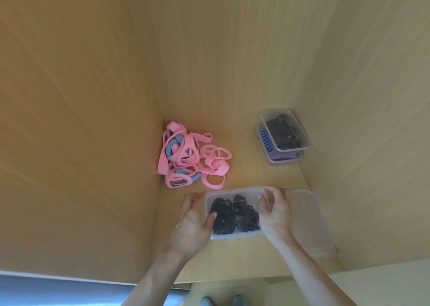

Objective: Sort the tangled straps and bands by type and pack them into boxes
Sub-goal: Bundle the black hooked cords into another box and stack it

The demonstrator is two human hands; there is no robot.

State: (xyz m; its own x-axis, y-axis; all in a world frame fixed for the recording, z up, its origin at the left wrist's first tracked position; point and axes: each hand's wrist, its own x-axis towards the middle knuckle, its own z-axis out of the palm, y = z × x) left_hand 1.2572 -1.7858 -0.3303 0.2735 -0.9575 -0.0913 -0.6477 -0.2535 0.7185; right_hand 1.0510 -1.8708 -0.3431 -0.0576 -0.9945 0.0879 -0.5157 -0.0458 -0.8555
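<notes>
Clear plastic rectangular box (232, 191) of black fabric straps (223, 217) is sitting at the front of the pale wooden shelf (232, 256). Left hand (193, 222) and right hand (275, 210) are clamping its short ends, fingers curled over. Probably lidding: press corners evenly, straps tucked in.

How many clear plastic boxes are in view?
3. The front box, held by left hand and right hand; upper box stacked on lower box at back right. A clear piece beside the front box may be a lid.
</notes>
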